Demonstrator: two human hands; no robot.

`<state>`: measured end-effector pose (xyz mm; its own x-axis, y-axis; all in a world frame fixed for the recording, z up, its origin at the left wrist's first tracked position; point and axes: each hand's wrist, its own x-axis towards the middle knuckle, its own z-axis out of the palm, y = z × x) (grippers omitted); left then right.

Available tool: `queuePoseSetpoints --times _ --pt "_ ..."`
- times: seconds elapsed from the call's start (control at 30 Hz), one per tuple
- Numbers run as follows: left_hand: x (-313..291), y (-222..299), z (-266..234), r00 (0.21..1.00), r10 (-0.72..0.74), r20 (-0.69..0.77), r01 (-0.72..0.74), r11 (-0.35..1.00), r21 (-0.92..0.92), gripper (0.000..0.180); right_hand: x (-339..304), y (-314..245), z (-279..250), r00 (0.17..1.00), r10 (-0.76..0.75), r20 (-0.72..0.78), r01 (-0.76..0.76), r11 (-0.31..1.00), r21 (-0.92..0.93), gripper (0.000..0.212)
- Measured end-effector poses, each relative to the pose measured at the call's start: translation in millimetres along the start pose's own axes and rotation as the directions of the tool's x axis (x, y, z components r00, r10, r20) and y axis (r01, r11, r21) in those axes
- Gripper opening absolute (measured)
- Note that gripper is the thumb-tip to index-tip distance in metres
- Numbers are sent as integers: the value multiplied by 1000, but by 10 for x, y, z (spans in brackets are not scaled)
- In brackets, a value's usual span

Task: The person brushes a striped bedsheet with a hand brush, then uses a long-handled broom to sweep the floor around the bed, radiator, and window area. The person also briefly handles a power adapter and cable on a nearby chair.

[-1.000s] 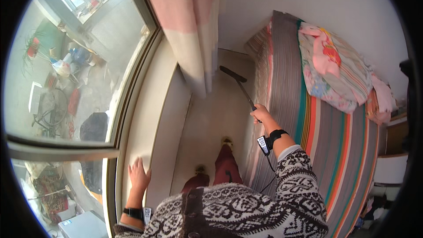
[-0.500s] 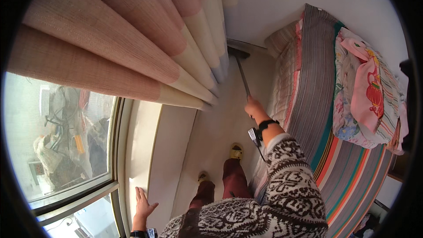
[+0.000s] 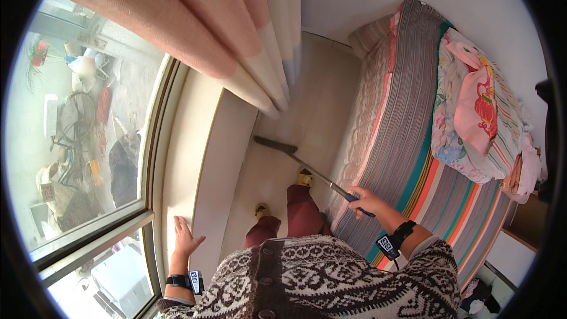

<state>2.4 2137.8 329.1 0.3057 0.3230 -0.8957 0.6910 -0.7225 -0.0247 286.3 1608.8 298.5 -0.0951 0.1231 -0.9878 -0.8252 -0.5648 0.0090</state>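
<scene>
A long-handled broom [image 3: 319, 174] slants across the floor, its dark head resting on the tiles beyond my feet, close to the foot of the window ledge. My right hand [image 3: 367, 202] is wrapped round the dark grip at the handle's near end, beside the bed. On the left, my left hand [image 3: 185, 237] lies on the pale window ledge [image 3: 183, 171], fingers stretched out and holding nothing. Both wrists carry a black band with a small device.
To the right stands a bed [image 3: 407, 112] with a striped cover and folded floral bedding [image 3: 472, 106] on top. A pink and cream curtain [image 3: 236, 29] hangs at the window [image 3: 88, 118]. My feet in yellow slippers [image 3: 305, 177] stand on the tiled floor [image 3: 322, 100] between ledge and bed.
The broom has come from the far wall back toward my feet, its head swinging left. My right hand has drawn back and nearer. The curtain hangs further left of the bed, uncovering more window.
</scene>
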Motion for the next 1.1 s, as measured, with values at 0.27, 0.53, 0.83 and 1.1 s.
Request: queuePoseSetpoints --times 0.27,0.53,0.83,1.1 --pt "-141 70 -38 998 -17 -57 16 1000 -18 111 532 -656 -844 901 -326 -286 273 939 -208 57" --pt "-204 152 -149 992 32 -120 -33 999 -5 107 1705 -1535 -940 824 -141 -549 137 989 -49 66" --pt "-163 256 -329 954 215 -208 -173 964 204 97 1199 -399 287 848 -134 -514 33 979 -200 82" --pt "-140 -114 -73 764 510 -394 -426 859 286 90 110 1538 1720 913 -122 -388 19 965 -260 76"
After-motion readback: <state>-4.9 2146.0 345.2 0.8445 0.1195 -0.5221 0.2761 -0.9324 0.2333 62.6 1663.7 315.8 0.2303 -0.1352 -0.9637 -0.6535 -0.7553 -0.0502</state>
